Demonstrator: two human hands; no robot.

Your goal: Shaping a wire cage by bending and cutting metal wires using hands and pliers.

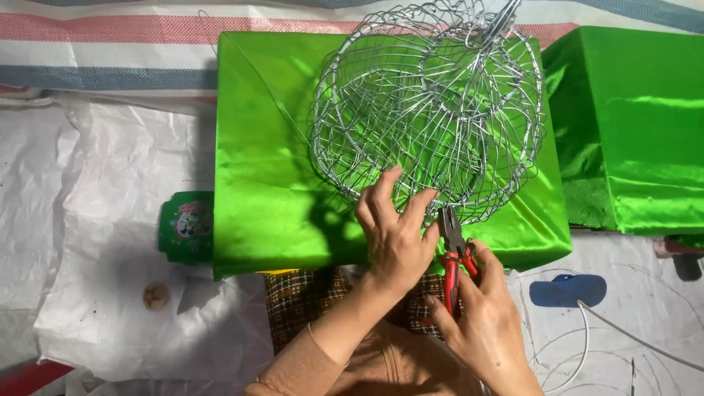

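Note:
A round basket (429, 103) of woven silver wire stands tilted on a box covered in shiny green cloth (264, 169). My left hand (394, 231) rests on the basket's near rim, fingers spread over the wires. My right hand (488, 323) grips red-handled pliers (456, 257). The pliers' jaws point up and meet the wire rim just right of my left fingers.
A second green-covered box (638, 125) stands at the right. A green cup (187, 226) lies left of the first box, with a small round brownish thing (155, 295) below it. Loose wire (587, 345) and a blue object (568, 290) lie on the white sheet at right.

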